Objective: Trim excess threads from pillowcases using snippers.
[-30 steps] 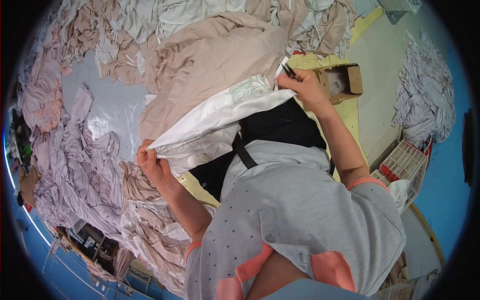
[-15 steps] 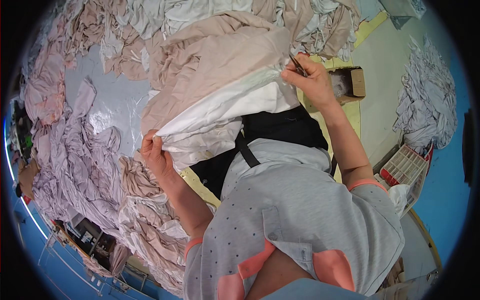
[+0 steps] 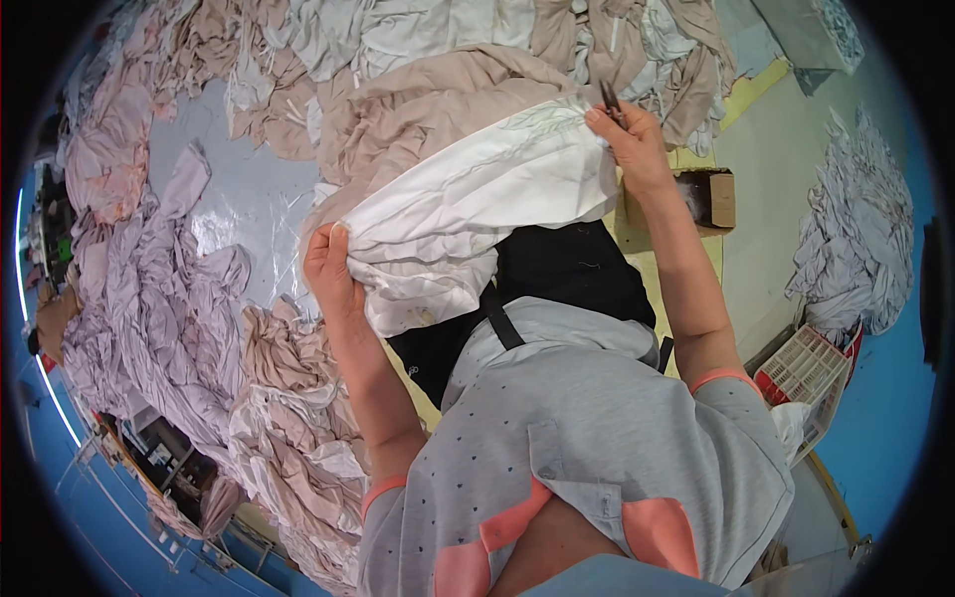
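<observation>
The left hand (image 3: 335,267) pinches one end of the cloth (image 3: 487,174); the right hand (image 3: 640,149) pinches the other, snips (image 3: 611,105) tucked in its grip. The cloth spans between both sets of fingers, probably to hold its edge taut. No writing is legible nearby.

The white-and-beige cloth (image 3: 477,179) at upper centre looks matt and softly creased; the dark snips (image 3: 612,109) look metal. A grey surface (image 3: 239,214) at upper left shines smoothly. At right, a cardboard box (image 3: 723,202) is matt, a slatted crate (image 3: 799,366) plastic.
</observation>
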Motion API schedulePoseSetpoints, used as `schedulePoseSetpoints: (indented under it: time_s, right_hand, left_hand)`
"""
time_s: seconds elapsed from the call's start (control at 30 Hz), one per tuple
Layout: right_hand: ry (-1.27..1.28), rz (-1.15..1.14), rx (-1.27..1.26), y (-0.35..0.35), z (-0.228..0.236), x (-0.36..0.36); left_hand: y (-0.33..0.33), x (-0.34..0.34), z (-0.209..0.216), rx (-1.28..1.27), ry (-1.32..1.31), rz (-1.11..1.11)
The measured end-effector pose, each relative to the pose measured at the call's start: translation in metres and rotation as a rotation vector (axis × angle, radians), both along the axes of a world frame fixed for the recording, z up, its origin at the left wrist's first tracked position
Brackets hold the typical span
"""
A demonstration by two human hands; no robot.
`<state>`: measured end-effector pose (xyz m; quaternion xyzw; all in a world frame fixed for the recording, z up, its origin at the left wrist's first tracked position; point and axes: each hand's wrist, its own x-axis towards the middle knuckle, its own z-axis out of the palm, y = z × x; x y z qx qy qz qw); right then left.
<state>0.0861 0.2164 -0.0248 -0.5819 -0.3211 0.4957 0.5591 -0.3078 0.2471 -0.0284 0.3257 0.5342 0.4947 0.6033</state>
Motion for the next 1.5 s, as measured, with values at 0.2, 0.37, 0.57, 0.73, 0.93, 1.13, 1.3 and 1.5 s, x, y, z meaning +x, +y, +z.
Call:
schedulePoseSetpoints:
  time_s: [0.2, 0.37, 0.57, 0.73, 0.93, 1.13, 1.3, 1.5]
  right_hand:
    - [-0.058, -0.040, -0.003, 0.004, -0.005, 0.019]
    - [-0.006, -0.062, -0.011, 0.013, -0.004, 0.032]
    - [-0.020, -0.071, 0.006, 0.021, 0.007, 0.041]
    - [-0.013, -0.104, 0.052, 0.024, 0.007, 0.039]
    - [-0.086, -0.048, -0.024, 0.022, -0.002, 0.052]
    - [-0.164, 0.029, 0.104, -0.011, -0.026, 0.080]
    - [-0.064, 0.002, 0.150, -0.036, -0.066, 0.078]
    - [-0.018, -0.043, 0.098, -0.049, -0.074, 0.071]
  left_hand:
    - [0.005, 0.012, 0.001, 0.003, -0.024, -0.021]
    - [0.010, 0.019, 0.004, -0.025, -0.052, -0.055]
    - [0.016, 0.024, 0.008, -0.046, -0.087, -0.119]
    - [0.016, 0.025, 0.010, -0.028, -0.091, -0.121]
    - [0.013, 0.029, 0.023, 0.015, 0.036, -0.168]
    - [-0.006, 0.035, 0.035, 0.570, 0.580, -0.280]
    - [-0.028, 0.041, 0.016, 0.606, 0.706, -0.363]
    - [-0.035, 0.045, 0.007, 0.621, 0.811, -0.370]
